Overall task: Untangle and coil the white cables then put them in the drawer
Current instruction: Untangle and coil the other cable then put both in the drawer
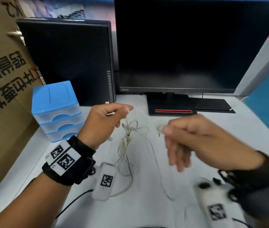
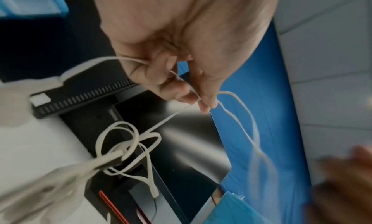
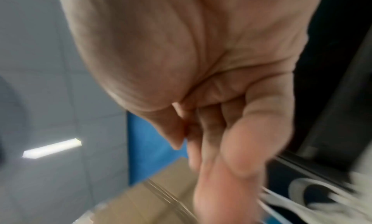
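The white cables are seen as a loose tangle, partly lying on the white desk at the near centre and partly lifted above it. Near the front edge, slack loops are spread on the desk between the two wrists. Higher up, one strand is pinched between the thumb and forefinger of the left hand, whose other fingers are curled in; from the pinch the strand hangs down to a knot of loops held together at a dark tie. In the left wrist view the strand is seen running through the fingertips, with one thin branch trailing off toward the right. The right hand is held to the right of the tangle, blurred; its fingers are loosely bent and pointed down, and whether a strand is caught between them cannot be told. A little farther, at the left, a blue drawer unit with three clear drawers is stood, all closed. Behind it a black computer case is placed, and to the right a dark monitor on its stand.
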A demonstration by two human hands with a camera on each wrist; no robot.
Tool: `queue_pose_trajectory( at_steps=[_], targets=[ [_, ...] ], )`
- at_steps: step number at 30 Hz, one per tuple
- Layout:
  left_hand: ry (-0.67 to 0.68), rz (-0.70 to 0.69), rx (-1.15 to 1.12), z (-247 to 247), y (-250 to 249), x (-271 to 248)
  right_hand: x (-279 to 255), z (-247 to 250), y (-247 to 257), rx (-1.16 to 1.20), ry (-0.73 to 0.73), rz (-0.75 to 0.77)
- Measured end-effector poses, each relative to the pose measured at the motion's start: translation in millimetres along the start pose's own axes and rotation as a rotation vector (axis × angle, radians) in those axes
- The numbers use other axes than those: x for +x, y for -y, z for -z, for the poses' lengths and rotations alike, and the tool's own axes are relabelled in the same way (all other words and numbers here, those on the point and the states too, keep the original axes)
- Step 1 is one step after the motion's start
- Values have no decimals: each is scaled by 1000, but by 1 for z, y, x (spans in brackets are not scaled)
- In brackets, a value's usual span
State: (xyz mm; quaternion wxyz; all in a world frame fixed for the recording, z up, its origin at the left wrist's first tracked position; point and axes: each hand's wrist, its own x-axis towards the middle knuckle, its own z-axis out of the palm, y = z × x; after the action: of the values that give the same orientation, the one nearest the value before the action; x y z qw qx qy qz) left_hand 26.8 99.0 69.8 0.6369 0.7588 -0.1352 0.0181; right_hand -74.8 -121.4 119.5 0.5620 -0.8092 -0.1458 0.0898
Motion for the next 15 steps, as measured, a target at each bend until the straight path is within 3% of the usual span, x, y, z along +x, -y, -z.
queue_pose_trajectory(
  at_steps=[3,5,8,11,15],
  targets=[
    [47,34,-105,-4,-7,-4,34,-21,-40,-208,-285,-37],
    [88,39,-152,-7,-11,-7,43,-30,-57,-364,-383,-64],
    [169,32,-193,-11,-15,-9,48,-38,-67,-402,-310,-96],
    [211,49,-230,-12,-15,-8,53,-39,-70,-233,-222,-14],
    [202,164,-420,-3,-15,-4,51,-30,-66,-38,-210,-1]
  ],
)
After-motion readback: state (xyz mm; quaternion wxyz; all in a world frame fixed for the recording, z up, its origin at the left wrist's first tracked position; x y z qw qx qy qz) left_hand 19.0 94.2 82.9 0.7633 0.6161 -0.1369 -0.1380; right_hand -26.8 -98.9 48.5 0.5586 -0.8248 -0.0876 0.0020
